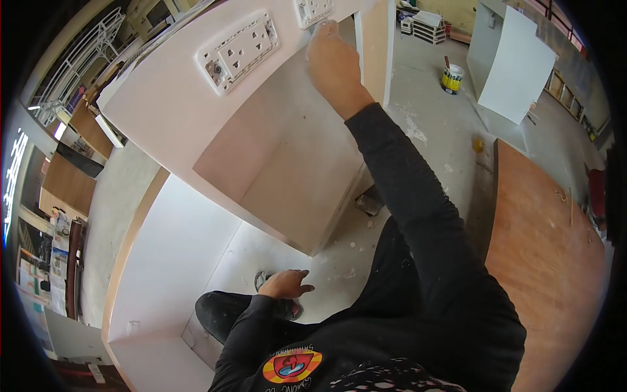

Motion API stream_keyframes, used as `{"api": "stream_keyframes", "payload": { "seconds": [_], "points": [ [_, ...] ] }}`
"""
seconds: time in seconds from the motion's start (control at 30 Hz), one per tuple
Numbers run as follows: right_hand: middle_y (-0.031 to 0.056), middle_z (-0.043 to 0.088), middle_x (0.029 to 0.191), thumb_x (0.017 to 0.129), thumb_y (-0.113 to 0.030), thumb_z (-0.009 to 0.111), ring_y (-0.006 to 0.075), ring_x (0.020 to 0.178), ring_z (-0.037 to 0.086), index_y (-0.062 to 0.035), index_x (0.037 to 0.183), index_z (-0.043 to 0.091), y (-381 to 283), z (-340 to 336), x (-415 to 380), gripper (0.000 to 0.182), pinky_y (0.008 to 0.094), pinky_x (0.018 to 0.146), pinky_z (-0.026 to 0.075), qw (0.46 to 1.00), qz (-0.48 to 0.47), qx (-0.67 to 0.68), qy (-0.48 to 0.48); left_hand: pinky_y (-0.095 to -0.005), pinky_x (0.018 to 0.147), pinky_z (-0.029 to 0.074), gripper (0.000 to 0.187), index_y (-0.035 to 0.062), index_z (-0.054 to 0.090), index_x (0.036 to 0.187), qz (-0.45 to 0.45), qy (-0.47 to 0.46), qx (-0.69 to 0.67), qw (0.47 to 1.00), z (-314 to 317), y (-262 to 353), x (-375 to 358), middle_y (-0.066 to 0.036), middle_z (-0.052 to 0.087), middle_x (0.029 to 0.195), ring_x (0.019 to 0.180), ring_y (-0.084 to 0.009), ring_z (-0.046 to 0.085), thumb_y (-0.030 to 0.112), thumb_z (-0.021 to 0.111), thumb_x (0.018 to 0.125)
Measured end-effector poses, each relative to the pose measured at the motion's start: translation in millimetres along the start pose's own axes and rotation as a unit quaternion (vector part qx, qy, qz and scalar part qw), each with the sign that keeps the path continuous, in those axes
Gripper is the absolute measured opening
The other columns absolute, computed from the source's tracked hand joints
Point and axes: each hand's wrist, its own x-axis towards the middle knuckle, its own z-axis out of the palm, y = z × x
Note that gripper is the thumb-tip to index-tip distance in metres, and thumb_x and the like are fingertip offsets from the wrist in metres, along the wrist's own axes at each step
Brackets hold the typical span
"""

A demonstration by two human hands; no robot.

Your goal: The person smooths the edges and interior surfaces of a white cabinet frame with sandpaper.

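Note:
A white panel (160, 121) with a large cut-out stands in front of me. Set into it are a white double power socket (246, 51) without its cover plate and a second white socket (313, 9) at the top edge of the view. My right hand (333, 62) is raised to the lower edge of the second socket with its fingers bent and closed; whatever is between the fingertips is hidden. Low down over my bent knee hangs my left hand (285, 285), holding nothing, with its fingers stretched out and apart.
A white cabinet side (176, 242) with a wooden edge stands at left. A brown wooden board (545, 274) lies on the right. Farther back are a paint can (452, 79) with a stick in it, a pale upright panel (516, 65) and stacked trays (428, 27).

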Motion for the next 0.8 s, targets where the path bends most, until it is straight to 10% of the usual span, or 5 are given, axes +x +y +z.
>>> {"api": "stream_keyframes", "payload": {
  "seconds": [0.2,0.8],
  "points": [
    [0.0350,0.052,0.122,0.083,-0.014,0.053,0.0358,0.103,0.061,0.0167,0.127,0.043,-11.5,9.6,-0.5,0.055,0.0467,0.094,0.042,0.997,-0.009,-0.080,0.013,-0.0407,0.099,0.040,0.066,0.0020,0.045,0.134,-0.002,-0.005,0.000,1.000,-2.8,3.0,-1.7,-0.020,0.054,0.128,0.117,-0.0360,0.052,0.047,0.056,0.088],
    [0.0308,0.059,0.106,0.079,-0.021,0.055,0.0407,0.095,0.061,0.0164,0.114,0.053,3.9,9.0,15.5,0.051,0.0508,0.085,0.047,0.999,-0.002,-0.023,0.042,-0.0436,0.095,0.043,0.065,0.0031,0.044,0.135,-0.003,0.016,0.005,1.000,4.1,-0.9,-11.2,-0.021,0.058,0.121,0.113,-0.0369,0.055,0.045,0.057,0.087]
  ]
}}
